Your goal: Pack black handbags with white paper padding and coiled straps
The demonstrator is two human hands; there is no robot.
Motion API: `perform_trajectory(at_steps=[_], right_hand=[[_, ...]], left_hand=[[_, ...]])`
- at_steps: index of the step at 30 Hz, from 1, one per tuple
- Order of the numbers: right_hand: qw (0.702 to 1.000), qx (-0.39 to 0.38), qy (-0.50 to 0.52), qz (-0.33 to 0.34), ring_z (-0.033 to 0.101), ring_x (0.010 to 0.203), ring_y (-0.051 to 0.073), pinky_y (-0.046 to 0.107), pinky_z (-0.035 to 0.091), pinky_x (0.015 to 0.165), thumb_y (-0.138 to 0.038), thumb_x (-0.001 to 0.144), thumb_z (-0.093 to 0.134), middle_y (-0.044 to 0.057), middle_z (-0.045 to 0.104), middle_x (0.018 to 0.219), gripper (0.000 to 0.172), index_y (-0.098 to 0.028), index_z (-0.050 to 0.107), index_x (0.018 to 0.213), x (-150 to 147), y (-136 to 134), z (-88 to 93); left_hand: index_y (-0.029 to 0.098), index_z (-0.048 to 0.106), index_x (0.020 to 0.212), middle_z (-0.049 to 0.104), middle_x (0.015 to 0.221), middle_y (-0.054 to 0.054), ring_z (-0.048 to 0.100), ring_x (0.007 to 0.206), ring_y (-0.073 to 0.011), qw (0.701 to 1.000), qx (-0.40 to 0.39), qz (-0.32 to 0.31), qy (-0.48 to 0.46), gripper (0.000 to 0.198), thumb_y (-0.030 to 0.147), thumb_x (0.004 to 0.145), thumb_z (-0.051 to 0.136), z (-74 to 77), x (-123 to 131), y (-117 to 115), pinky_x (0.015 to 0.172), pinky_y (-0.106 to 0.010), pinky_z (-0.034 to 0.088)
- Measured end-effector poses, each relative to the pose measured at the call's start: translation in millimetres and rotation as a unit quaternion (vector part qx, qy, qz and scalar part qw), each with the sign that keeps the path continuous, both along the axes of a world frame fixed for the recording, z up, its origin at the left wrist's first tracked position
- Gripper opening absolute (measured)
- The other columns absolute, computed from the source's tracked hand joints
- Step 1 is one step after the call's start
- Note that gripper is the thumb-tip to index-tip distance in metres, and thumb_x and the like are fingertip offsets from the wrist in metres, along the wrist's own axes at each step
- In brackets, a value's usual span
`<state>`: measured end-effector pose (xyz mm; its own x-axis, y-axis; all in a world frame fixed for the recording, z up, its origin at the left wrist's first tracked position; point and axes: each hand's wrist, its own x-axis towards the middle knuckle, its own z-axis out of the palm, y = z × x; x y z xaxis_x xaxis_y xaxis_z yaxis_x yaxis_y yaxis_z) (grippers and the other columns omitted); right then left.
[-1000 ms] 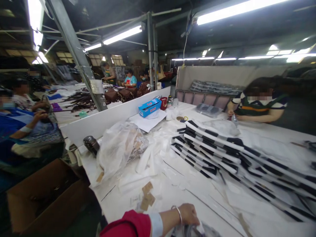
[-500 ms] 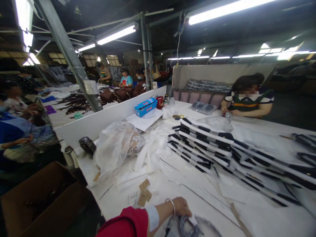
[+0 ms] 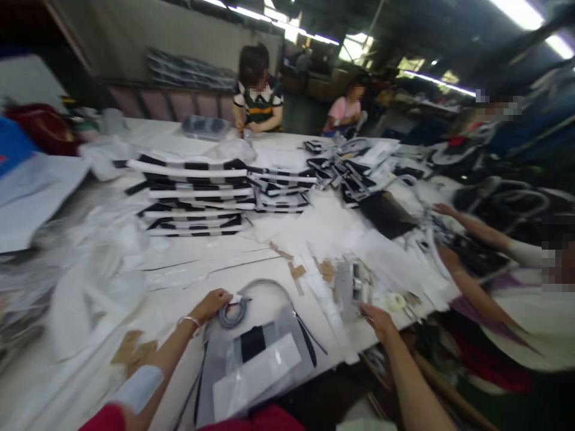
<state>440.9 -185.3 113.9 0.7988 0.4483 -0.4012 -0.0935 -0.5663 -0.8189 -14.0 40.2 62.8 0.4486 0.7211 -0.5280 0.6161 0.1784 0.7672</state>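
My left hand (image 3: pixel 214 304) pinches a coiled grey strap (image 3: pixel 232 313) with a small white wrap on it, just above the flat bag. Below it, at the table's front edge, lies a grey and black bag (image 3: pixel 252 346) with a thin handle arching up. A white sheet and clear plastic (image 3: pixel 256 374) cover part of the bag. My right hand (image 3: pixel 380 322) is to the right of the bag, its fingers closed at the lower edge of a grey, shiny item (image 3: pixel 354 284). Blur hides what exactly those fingers grip.
Stacked black, white and grey striped bags (image 3: pixel 197 197) stand farther back. Clear plastic wrapping (image 3: pixel 94 269) lies left; brown paper tags (image 3: pixel 132 350) and a tape roll (image 3: pixel 395 301) are nearby. A co-worker's arms (image 3: pixel 471 275) reach in from the right; another person (image 3: pixel 259 90) sits opposite.
The view has swung right. My right hand has come into view beside the grey item, and the flat bag now shows. My left hand keeps hold of the coiled strap.
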Motion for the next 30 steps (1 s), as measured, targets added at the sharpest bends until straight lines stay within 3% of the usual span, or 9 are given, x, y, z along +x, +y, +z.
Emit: perform_trajectory(at_steps=[4,7,11,18,20,23,25,28,30], right_hand=[[0.997,0.0,0.04,-0.068,0.068,0.086,0.023,0.032,0.051,0.078,-0.039,0.064,0.079,0.006,0.075,0.083,0.024,-0.017,0.07,0.071,11.1,-31.7,3.6],[0.995,0.026,0.046,-0.083,0.068,0.088,0.026,0.033,0.051,0.078,-0.04,0.049,0.079,0.008,0.076,0.084,0.033,-0.017,0.072,0.071,0.6,-36.2,3.4],[0.994,0.03,0.049,-0.097,0.069,0.088,0.027,0.032,0.053,0.075,-0.044,0.049,0.076,0.009,0.075,0.084,0.04,-0.016,0.071,0.078,-15.2,-52.5,6.7],[0.991,-0.081,0.067,-0.084,0.072,0.083,0.028,0.035,0.056,0.072,-0.034,0.059,0.066,0.013,0.074,0.079,0.015,-0.02,0.064,0.064,-26.4,-60.2,-1.8],[0.988,-0.133,0.051,-0.063,0.072,0.086,0.03,0.037,0.056,0.071,-0.032,0.06,0.064,0.015,0.073,0.076,0.011,-0.023,0.059,0.055,-26.7,-62.0,1.0],[0.979,-0.201,0.026,-0.001,0.071,0.088,0.036,0.045,0.054,0.072,-0.027,0.055,0.066,0.016,0.071,0.07,0.024,-0.025,0.048,0.04,-28.3,-66.7,7.9],[0.974,-0.222,0.019,0.047,0.071,0.085,0.036,0.046,0.054,0.073,-0.029,0.055,0.067,0.013,0.071,0.066,0.025,-0.026,0.049,0.039,-36.7,-63.9,10.5],[0.974,-0.186,0.022,0.129,0.071,0.079,0.031,0.042,0.056,0.073,-0.039,0.06,0.066,0.008,0.072,0.067,0.013,-0.027,0.066,0.055,-74.8,-39.3,14.1],[0.973,-0.099,0.032,0.204,0.07,0.077,0.029,0.039,0.057,0.071,-0.046,0.062,0.067,0.009,0.073,0.072,0.027,-0.022,0.074,0.072,-118.7,-8.2,20.0]], left_hand=[[0.02,0.059,0.065,0.06,0.063,-0.002,0.052,0.065,-0.0201,1.0,-0.016,-0.008,-0.009,0.047,0.066,0.065,0.051,-9.3,-3.2,2.6,0.065,-0.03,0.041],[0.019,0.06,0.065,0.062,0.062,-0.002,0.053,0.063,-0.0197,1.0,-0.028,0.007,-0.01,0.047,0.066,0.064,0.053,-9.2,-4.2,-0.5,0.064,-0.03,0.041],[0.018,0.062,0.064,0.062,0.06,-0.001,0.052,0.061,-0.0181,0.999,-0.038,0.025,-0.019,0.044,0.062,0.063,0.056,-5.0,-2.5,-1.6,0.063,-0.028,0.04],[0.017,0.061,0.064,0.062,0.058,0.0,0.049,0.058,-0.0163,0.996,-0.04,0.069,-0.029,0.042,0.059,0.061,0.056,-4.1,0.6,-4.6,0.059,-0.027,0.038],[0.017,0.06,0.064,0.061,0.058,-0.001,0.048,0.057,-0.0157,0.995,-0.034,0.087,-0.035,0.041,0.058,0.063,0.055,-5.9,0.6,-7.9,0.058,-0.027,0.038],[0.017,0.06,0.065,0.061,0.059,0.0,0.048,0.057,-0.0144,0.992,-0.026,0.115,-0.049,0.04,0.056,0.065,0.054,-9.0,-0.8,-11.7,0.058,-0.026,0.037],[0.016,0.06,0.064,0.06,0.058,-0.001,0.048,0.057,-0.014,0.99,-0.028,0.125,-0.057,0.04,0.056,0.066,0.055,-10.9,-2.0,-12.2,0.057,-0.026,0.037],[0.016,0.061,0.068,0.062,0.06,-0.001,0.05,0.058,-0.0139,0.988,-0.034,0.131,-0.071,0.041,0.056,0.068,0.055,-12.4,-3.4,-11.9,0.058,-0.026,0.039],[0.016,0.061,0.069,0.063,0.061,-0.001,0.051,0.058,-0.0138,0.988,-0.039,0.129,-0.078,0.041,0.056,0.069,0.056,-12.9,-3.9,-12.2,0.058,-0.026,0.04]])
